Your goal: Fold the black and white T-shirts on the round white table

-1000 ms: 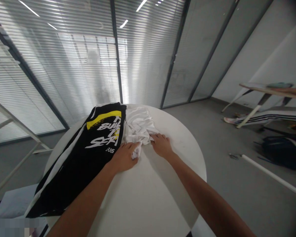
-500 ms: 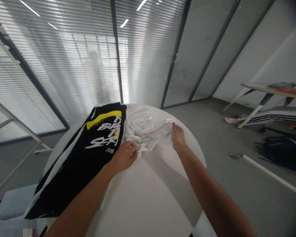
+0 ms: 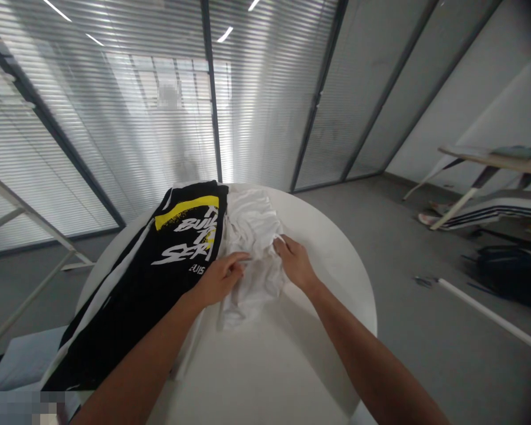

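A crumpled white garment (image 3: 253, 248) lies on a round white table (image 3: 327, 260). My left hand (image 3: 219, 277) pinches its near left part with the fingers closed on the cloth. My right hand (image 3: 295, 262) grips its right side, just beside the left hand. A fold of the white cloth hangs down toward me between the two hands. A black shirt (image 3: 159, 277) with a yellow stripe and white lettering lies flat on the table, to the left of the white garment and touching it.
Glass walls with blinds stand behind the table. A white frame (image 3: 22, 218) stands at the left. At the right are a slanted table (image 3: 491, 162), a striped cloth (image 3: 500, 209), a dark bag (image 3: 513, 274) and a white rod (image 3: 491, 316) on the grey floor.
My right hand pulled the white cloth out to the right, then came back in toward the left hand. The garment now lies bunched and drawn nearer to me.
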{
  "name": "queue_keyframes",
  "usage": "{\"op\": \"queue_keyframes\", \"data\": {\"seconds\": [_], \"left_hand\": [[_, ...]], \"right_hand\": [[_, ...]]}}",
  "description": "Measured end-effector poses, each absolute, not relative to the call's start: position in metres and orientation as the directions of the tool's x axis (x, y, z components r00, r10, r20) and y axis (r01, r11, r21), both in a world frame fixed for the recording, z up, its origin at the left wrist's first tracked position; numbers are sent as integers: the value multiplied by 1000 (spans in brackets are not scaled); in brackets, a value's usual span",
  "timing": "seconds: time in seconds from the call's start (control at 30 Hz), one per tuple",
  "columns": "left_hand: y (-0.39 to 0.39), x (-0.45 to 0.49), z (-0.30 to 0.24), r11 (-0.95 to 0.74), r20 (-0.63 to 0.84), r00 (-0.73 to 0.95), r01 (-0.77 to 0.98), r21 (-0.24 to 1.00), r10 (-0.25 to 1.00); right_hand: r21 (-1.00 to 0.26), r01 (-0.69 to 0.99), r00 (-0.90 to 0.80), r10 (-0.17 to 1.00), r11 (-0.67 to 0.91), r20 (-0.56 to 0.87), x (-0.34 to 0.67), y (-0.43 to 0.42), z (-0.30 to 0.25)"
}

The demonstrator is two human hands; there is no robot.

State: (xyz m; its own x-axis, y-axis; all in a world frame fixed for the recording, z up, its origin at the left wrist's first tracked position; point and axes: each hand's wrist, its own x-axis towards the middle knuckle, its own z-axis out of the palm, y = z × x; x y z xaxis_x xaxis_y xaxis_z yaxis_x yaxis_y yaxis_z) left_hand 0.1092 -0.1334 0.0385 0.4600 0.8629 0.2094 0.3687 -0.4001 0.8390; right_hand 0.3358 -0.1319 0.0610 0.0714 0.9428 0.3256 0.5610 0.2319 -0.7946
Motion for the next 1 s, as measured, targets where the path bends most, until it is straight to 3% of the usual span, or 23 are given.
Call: {"op": "queue_keyframes", "data": {"seconds": [0.1, 0.23, 0.37, 0.53, 0.63, 0.73, 0.8, 0.93, 1.0], "left_hand": [[-133, 113, 37, -316, 187, 456, 225, 922, 870], [-131, 118, 34, -169, 124, 467, 56, 984, 875], [-130, 118, 39, -181, 180, 368, -33, 983, 912], [-128, 112, 47, -206, 237, 209, -160, 965, 949], [-126, 108, 46, -177, 224, 144, -278, 944, 964], [-125, 107, 46, -129, 187, 142, -342, 931, 972], [-127, 106, 50, -104, 171, 143, -390, 915, 975], [-129, 106, 62, -30, 126, 163, -492, 870, 978], [-129, 105, 66, 3, 104, 176, -518, 855, 979]], "right_hand": [[-718, 609, -141, 937, 337, 320, 322, -143, 66], [-744, 524, -237, 910, 415, 340, 320, -148, 67], [-737, 429, -369, 846, 522, 385, 329, -146, 67], [-469, 619, -543, 775, 630, 324, 328, -152, 65], [-262, 781, -513, 821, 568, 250, 323, -157, 64], [-164, 857, -446, 862, 489, 241, 328, -157, 67], [-186, 876, -383, 877, 444, 288, 336, -154, 71], [-398, 830, -200, 875, 391, 441, 347, -150, 76], [-462, 802, -157, 880, 378, 448, 344, -151, 76]]}}
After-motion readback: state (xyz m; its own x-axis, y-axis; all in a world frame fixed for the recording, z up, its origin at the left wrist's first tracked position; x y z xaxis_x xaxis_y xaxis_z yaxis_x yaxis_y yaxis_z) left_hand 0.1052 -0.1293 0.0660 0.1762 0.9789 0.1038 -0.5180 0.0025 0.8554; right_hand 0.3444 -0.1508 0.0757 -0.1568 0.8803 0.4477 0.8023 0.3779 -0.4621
